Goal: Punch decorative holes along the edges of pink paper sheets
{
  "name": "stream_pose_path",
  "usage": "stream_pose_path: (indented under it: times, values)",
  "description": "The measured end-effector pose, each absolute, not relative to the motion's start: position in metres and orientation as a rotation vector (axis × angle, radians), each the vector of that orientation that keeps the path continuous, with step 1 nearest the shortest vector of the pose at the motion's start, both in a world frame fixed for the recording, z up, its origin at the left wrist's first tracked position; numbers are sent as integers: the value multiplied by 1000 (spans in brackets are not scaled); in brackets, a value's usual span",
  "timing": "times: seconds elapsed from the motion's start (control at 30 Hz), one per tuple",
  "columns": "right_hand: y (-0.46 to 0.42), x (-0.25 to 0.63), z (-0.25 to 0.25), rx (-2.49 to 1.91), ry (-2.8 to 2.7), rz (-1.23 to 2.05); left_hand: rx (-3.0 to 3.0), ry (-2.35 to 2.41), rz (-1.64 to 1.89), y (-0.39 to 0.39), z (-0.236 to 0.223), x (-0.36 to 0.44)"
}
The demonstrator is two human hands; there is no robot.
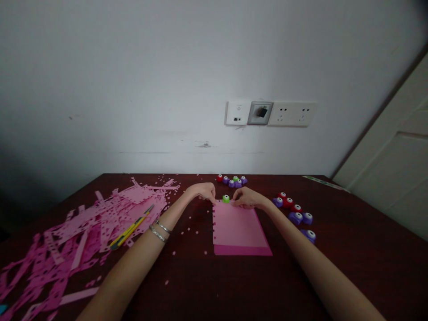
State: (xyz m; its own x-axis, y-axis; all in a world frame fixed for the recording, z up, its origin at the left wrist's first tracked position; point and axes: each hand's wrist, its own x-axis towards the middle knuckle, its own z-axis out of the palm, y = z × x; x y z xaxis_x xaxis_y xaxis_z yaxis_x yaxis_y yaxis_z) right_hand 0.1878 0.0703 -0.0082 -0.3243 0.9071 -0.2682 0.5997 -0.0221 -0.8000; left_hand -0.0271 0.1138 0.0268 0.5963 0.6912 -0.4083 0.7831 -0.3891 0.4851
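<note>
Peeking out nearest on the dark counter (261,285), a deeper pink sheet (242,251) lies under a light pink sheet (239,227) with a notched left edge, both on the near side of the left hand (205,191) and right hand (247,197). The hands are apart, the left touching the upper sheet's far left corner, the right its far edge, a green punch (226,199) between them; whether either is closed on paper, I cannot tell. Beyond stand red, purple and green punches (232,183) before the wall (167,89)
</note>
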Motion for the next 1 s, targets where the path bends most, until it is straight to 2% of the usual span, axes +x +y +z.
stream_pose_path:
  times: [0.4, 0.63, 0.87, 1.0]
  values:
    - [80, 195, -17, -1616, -1963, 1206, 2187, 1141, -174, 125, 7, -28]
    - [74, 193, -4, -1693, -1930, 1152, 2156, 1127, -125, 119, 18, -29]
    - [65, 188, 7, -1449, -1838, 1327, 2072, 1130, 169, 110, 29, -20]
    - [63, 183, 5, -1394, -1730, 1419, 2071, 1047, 177, 110, 21, -15]
